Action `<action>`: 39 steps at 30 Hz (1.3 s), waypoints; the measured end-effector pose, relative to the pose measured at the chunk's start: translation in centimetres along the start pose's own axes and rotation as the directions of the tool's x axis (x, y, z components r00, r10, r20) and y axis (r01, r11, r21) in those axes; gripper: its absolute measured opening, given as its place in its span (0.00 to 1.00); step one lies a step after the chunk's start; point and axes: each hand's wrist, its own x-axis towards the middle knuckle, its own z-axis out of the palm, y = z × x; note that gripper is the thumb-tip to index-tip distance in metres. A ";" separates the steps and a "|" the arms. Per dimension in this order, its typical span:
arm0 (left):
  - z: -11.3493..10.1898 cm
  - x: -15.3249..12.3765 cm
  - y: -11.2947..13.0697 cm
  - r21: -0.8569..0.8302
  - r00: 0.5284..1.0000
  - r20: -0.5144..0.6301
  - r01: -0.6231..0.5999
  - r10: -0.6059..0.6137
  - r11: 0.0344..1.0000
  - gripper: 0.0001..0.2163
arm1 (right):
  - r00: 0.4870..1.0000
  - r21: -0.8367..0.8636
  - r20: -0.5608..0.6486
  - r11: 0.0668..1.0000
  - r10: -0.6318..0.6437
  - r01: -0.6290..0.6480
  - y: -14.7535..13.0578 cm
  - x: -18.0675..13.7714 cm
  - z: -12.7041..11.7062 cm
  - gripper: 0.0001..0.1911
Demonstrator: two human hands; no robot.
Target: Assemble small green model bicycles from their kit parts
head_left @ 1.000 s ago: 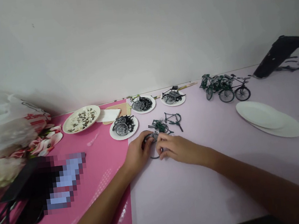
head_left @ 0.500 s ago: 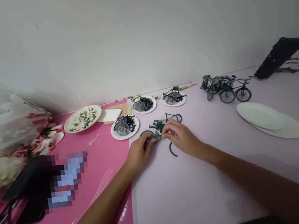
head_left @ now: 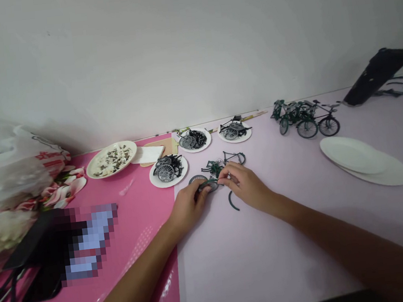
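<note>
My left hand (head_left: 189, 203) pinches a small dark green curved strip (head_left: 210, 181), which looks like a mudguard of a model bicycle. Close against its other end, my right hand (head_left: 243, 182) has its fingers pinched on a thin silvery bit, too small to name. Under and beside my left fingers lie small spoked wheels (head_left: 196, 179), partly covered. A heap of green parts (head_left: 213, 166) and a green bicycle frame (head_left: 235, 158) lie just beyond my hands. Below the right hand rests another dark curved strip (head_left: 233, 201).
White plates of wheels and dark parts (head_left: 170, 183) stand behind my hands. Assembled model bicycles (head_left: 305, 122) and overlapping white plates (head_left: 351, 156) are to the right. A bowl of small pieces (head_left: 92, 170), a phone (head_left: 44, 285) and plastic bags (head_left: 2, 164) are left.
The green strip between my hands has tilted slightly and shows more of its length. Both hands stay almost in place.
</note>
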 end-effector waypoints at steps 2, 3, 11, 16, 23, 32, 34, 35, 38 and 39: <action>0.0 0.0 0.0 0.001 1.000 0.002 0.001 -0.001 1.000 0.12 | 0.999 -0.014 0.034 1.000 0.006 -0.006 0.3 0.0 0.0 0.06; 0.0 0.0 0.1 0.000 1.000 0.001 -0.003 0.003 1.000 0.12 | 0.999 -0.022 0.048 1.000 0.010 -0.009 0.4 0.0 0.0 0.06; 0.2 -0.1 -0.3 -0.001 0.999 -0.012 -0.030 0.030 1.000 0.12 | 0.995 -0.058 0.096 0.998 0.016 -0.011 0.1 -0.2 0.0 0.05; 0.3 -0.4 -0.6 0.003 0.997 -0.036 -0.066 0.066 0.998 0.15 | 0.996 -0.064 0.090 0.998 -0.002 0.008 -0.1 -0.2 -0.1 0.06; 0.3 -0.3 -0.2 0.000 0.998 -0.014 -0.062 0.062 0.998 0.12 | 0.995 -0.071 0.100 0.997 -0.018 0.026 -0.1 -0.3 -0.2 0.07; 0.4 -0.4 -0.5 -0.036 0.996 -0.022 -0.085 0.084 0.996 0.11 | 0.993 -0.069 0.091 0.994 -0.079 0.085 0.6 -0.2 -0.1 0.07; 0.4 -0.4 -0.5 -0.043 0.995 -0.025 -0.095 0.094 0.995 0.10 | 0.992 -0.073 0.101 0.994 -0.078 0.086 0.8 -0.2 0.0 0.07; 0.4 -0.3 -0.4 -0.047 0.995 -0.027 -0.100 0.099 0.994 0.10 | 0.991 -0.074 0.106 0.993 -0.079 0.087 0.9 -0.2 0.0 0.07; 0.3 -0.3 -0.3 -0.057 0.994 -0.029 -0.107 0.106 0.993 0.09 | 0.991 -0.077 0.112 0.993 -0.078 0.087 1.0 -0.2 0.1 0.07; 0.3 -0.3 -0.2 -0.062 0.994 -0.026 -0.105 0.104 0.993 0.09 | 0.991 -0.078 0.115 0.993 -0.075 0.084 1.0 -0.2 0.1 0.07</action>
